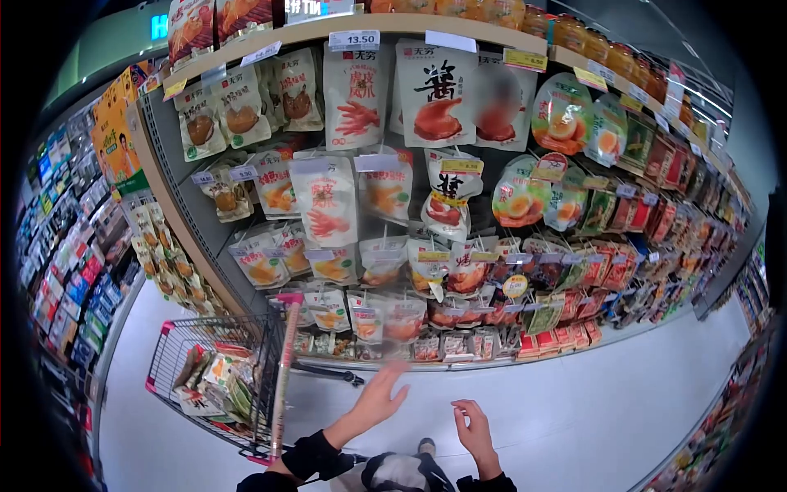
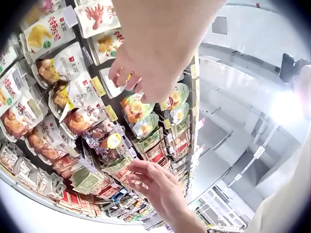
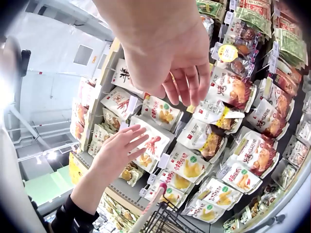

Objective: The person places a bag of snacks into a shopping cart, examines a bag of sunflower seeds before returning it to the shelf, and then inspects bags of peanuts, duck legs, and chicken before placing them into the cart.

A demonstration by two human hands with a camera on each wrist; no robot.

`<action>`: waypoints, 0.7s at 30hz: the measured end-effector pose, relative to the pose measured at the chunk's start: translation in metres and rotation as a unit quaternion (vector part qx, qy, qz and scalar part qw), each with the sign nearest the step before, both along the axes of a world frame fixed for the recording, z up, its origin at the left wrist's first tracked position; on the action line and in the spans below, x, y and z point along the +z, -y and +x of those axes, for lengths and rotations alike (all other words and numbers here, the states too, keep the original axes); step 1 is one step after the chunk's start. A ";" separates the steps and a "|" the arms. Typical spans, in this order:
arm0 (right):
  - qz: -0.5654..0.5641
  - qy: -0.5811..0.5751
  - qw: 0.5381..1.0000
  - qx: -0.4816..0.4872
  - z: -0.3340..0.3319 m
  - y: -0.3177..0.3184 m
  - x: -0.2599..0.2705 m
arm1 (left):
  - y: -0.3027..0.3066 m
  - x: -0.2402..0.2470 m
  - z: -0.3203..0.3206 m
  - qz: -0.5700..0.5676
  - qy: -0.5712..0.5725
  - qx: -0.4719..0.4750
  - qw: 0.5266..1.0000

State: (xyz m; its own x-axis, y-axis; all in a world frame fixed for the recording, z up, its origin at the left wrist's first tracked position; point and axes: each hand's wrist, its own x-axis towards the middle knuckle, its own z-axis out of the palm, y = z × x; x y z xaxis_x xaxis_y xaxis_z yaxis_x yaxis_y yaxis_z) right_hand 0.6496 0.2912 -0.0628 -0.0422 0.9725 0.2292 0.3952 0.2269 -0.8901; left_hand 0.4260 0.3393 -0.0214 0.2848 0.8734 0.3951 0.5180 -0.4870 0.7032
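Note:
In the head view my left hand (image 1: pixel 373 403) reaches forward with its fingers extended and holds nothing. To its right my right hand (image 1: pixel 474 433) is raised, palm inward, its fingers loosely bent around no object. Both are in front of a shelf rack hung with snack pouches. Nearest beyond the left hand are low-hanging pouches (image 1: pixel 404 318). Higher up hang a white pouch with red chicken feet (image 1: pixel 326 215) and a large pouch with a brown sauce character (image 1: pixel 434 102). From the right wrist camera, the right hand (image 3: pixel 167 60) overlaps the hanging pouches, its fingers drooping.
A wire shopping cart (image 1: pixel 215 328) with pink corners stands at the left, several packages (image 1: pixel 217 377) inside it. Price tags (image 1: pixel 354 39) line the rack's edges. Jars (image 1: pixel 570 34) stand on the top shelf. Another stocked shelf (image 1: pixel 70 279) runs along the far left.

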 end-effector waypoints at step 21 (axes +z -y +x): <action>-0.015 -0.137 0.982 0.126 -0.049 -0.270 -0.034 | -0.152 -0.015 -0.018 -0.003 0.079 0.157 0.984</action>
